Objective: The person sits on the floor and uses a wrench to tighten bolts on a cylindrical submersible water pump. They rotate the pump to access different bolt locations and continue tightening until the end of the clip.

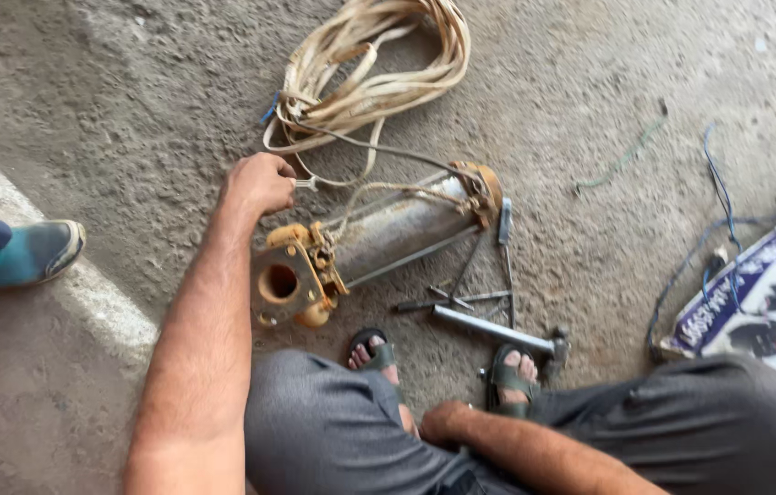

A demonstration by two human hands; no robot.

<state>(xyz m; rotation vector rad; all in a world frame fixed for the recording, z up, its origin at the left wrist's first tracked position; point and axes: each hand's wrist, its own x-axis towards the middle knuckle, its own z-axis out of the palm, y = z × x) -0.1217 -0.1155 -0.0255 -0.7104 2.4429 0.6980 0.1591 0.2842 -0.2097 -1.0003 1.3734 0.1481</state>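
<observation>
While a bystander's blue shoes [26,257] wait at the left edge, a squatting person works on a rusty pump [379,243] lying on the concrete floor [131,92].

From left to right: the left hand [262,181] is fisted around a thin metal tool beside the pump's flanged end, below the coil of flat cream cable [370,78]; loose rods [461,298] and a hammer [498,330] lie just before the sandalled feet; the right hand [443,422] rests between the knees, its fingers hidden, so their spread cannot be told. A printed sack [764,293] is cut off at the right.
</observation>
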